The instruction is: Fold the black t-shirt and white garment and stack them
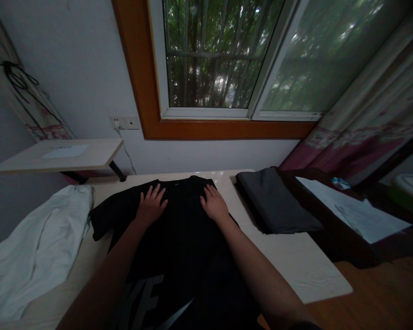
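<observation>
A black T-shirt with grey lettering and a pale swoosh lies spread on the light table, its collar toward the window. On its left shoulder area my left hand rests flat with the fingers spread. My right hand lies palm down near the other shoulder, fingers stretched out and slightly apart. Both hands touch the cloth without gripping it. One sleeve reaches out to the left; on the right side no sleeve sticks out, and it may be folded in or hidden by my forearm.
White clothing lies on the table's left part, below a small raised shelf with a paper on it. Folded dark grey clothes sit at the right. Beyond them, a paper sheet lies on a dark surface. The window is behind.
</observation>
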A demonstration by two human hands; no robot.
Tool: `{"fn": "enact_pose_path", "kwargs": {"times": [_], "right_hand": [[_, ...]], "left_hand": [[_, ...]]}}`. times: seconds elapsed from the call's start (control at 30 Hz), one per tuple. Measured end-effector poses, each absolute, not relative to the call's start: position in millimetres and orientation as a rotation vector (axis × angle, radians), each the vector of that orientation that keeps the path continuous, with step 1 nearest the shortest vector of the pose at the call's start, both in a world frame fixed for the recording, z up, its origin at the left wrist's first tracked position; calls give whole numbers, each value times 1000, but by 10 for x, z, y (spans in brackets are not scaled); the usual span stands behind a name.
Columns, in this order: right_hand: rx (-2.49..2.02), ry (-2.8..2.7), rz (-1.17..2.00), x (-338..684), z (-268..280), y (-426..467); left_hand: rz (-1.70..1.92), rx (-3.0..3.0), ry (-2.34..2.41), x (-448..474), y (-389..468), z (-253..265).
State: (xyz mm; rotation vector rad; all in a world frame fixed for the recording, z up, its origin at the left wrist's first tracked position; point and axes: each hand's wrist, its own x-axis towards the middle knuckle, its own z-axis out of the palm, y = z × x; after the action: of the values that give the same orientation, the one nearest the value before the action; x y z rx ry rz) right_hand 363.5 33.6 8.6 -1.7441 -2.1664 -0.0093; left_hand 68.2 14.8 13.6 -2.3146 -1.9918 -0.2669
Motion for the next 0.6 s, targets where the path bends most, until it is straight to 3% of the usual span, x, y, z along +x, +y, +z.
{"fn": "enact_pose_path", "kwargs": {"times": [0.6], "right_hand": [[-1752,-2317,-107,3923,128,386]], "left_hand": [[-260,-2216,-2065,685,26,68]]}}
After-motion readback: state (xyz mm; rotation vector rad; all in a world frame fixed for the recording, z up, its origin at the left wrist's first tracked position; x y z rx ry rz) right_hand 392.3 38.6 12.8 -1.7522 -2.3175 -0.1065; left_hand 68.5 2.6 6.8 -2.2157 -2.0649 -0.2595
